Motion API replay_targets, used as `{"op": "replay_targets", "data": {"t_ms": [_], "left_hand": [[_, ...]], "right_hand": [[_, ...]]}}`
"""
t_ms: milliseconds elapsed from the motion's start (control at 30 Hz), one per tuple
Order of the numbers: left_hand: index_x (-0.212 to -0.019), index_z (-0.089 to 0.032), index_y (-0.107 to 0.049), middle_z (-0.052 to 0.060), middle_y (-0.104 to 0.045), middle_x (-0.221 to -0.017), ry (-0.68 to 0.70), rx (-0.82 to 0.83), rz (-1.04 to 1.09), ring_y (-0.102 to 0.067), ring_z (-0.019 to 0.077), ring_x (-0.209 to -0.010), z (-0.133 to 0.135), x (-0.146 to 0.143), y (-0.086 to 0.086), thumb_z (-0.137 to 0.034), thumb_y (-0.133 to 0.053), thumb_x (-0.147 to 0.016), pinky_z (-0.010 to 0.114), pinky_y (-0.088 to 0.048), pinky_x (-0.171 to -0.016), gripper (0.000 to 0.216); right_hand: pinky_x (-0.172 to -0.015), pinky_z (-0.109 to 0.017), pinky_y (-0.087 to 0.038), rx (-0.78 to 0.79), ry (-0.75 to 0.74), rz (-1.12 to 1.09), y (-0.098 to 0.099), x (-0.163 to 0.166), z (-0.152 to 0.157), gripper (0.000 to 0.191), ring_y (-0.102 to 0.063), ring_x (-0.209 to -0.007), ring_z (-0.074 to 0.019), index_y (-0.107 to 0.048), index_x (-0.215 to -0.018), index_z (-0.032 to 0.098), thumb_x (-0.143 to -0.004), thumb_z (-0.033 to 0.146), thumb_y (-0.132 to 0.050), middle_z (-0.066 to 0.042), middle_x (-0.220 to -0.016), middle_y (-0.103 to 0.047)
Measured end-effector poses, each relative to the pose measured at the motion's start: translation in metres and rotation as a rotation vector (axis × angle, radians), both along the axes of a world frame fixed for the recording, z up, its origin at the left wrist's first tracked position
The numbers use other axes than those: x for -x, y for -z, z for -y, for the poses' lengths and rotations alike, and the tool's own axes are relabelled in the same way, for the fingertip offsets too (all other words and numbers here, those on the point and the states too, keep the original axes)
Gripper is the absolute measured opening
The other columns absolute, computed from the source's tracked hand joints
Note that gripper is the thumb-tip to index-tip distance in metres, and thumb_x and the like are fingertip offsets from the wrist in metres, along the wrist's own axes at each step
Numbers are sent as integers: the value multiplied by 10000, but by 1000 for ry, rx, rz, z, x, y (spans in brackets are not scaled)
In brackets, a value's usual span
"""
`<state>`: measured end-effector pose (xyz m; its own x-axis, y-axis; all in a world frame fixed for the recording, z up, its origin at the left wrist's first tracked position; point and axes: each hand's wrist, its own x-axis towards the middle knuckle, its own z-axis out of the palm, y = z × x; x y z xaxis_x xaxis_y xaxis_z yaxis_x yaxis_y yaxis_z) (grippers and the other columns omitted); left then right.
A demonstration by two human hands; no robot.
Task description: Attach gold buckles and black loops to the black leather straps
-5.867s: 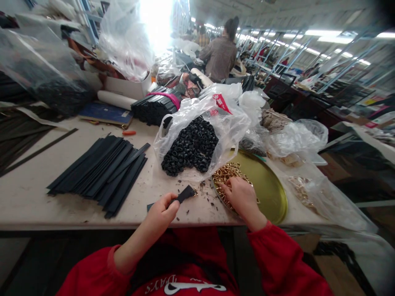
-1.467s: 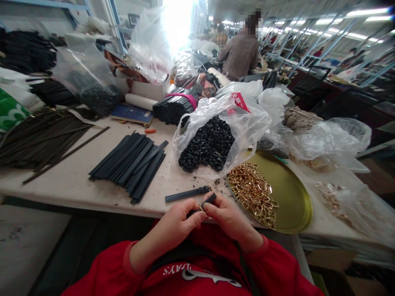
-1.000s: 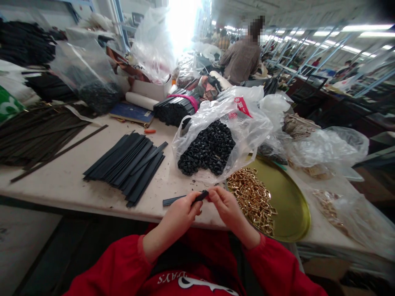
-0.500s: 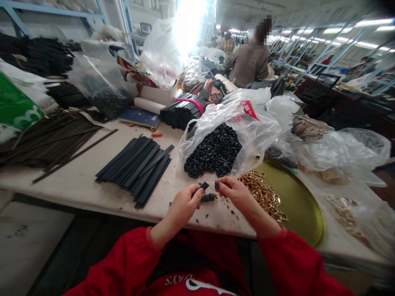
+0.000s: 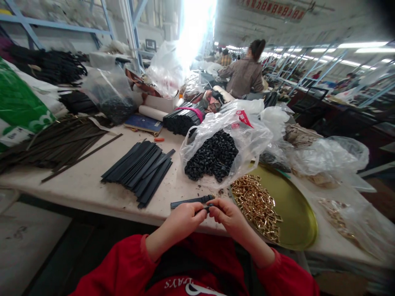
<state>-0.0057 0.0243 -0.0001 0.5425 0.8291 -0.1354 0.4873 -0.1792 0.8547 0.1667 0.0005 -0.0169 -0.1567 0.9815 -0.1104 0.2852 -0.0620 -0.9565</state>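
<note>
My left hand [image 5: 185, 218] pinches a dark strap whose end barely shows between the fingers. Against it, my right hand [image 5: 227, 217] closes on a small black loop [image 5: 210, 206], and the fingertips of both hands nearly meet. How far the strap sits in the loop is hidden by the fingers. Just beyond them, a finished-looking black strap [image 5: 189, 202] with loops near its right end lies on the table. A stack of flat black straps [image 5: 140, 170] is to the left. Ahead, many black loops [image 5: 212, 158] spill inside an open clear plastic bag [image 5: 247, 142].
At right, a gold-coloured round tray [image 5: 298, 216] carries a heap of gold metal buckles [image 5: 254, 207]. Long brown strips [image 5: 68, 144] lie at left. Behind are a blue notebook [image 5: 143, 124], a banded bundle of strips [image 5: 182, 119] and plastic bags. A co-worker [image 5: 245, 76] is farther back.
My hands have come together and nearer to me, bringing the loop to the strap's end. The strap lying on the table is now more exposed. The view has tilted up slightly.
</note>
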Motion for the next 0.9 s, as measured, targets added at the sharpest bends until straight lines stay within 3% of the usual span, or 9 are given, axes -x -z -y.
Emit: {"op": "replay_targets", "data": {"t_ms": [133,267,433,533,633,733,900], "left_hand": [[-625,-175,-575,-19,-516,-540,18,-56,-63,-457,133,-530,8,-1,-3,-315,-401,-817,227,-245,-493,295],[-664,-172,-578,10,-590,-637,10,-17,-32,-514,162,-608,14,-3,-2,-310,-383,-827,239,-317,-552,289],[-1004,-143,-527,73,-628,-944,-62,67,77,-565,201,-872,17,-2,0,-179,-368,-781,292,-402,-774,277],[-1088,-148,-455,71,-620,-978,-97,100,98,-567,200,-918,15,-1,1,-156,-370,-761,308,-405,-823,338],[-1080,-158,-430,41,-638,-878,-105,115,111,-590,187,-834,13,-1,2,-188,-386,-772,300,-426,-779,312],[-1055,-158,-415,2,-626,-724,-123,160,104,-586,170,-652,10,0,4,-273,-423,-792,274,-438,-623,287],[-930,-176,-426,-9,-628,-696,-147,211,152,-589,154,-611,9,-1,8,-330,-479,-788,242,-422,-553,216]], "right_hand": [[-455,-205,-305,81,28,-106,-2,2,7,180,-391,-470,-76,-534,-673,183,-694,329,-637,60,-544,-482],[-470,-208,-294,77,48,-123,0,9,9,208,-381,-479,-75,-535,-640,177,-685,354,-634,62,-528,-465],[-480,-209,-298,37,190,-206,10,17,8,254,-374,-487,-75,-533,-671,177,-657,401,-651,63,-540,-465],[-525,-219,-344,-16,205,-162,10,21,11,241,-439,-549,-95,-557,-699,178,-670,395,-657,40,-596,-526],[-550,-231,-378,-20,127,-195,6,21,14,296,-489,-581,-111,-583,-745,178,-730,474,-592,14,-644,-568],[-521,-235,-382,73,128,-366,3,16,15,465,-491,-524,-104,-583,-745,162,-802,590,-410,-1,-601,-556],[-472,-184,-344,347,117,-601,4,12,16,359,-426,-470,-55,-541,-781,172,-677,496,-656,52,-602,-522]]}}
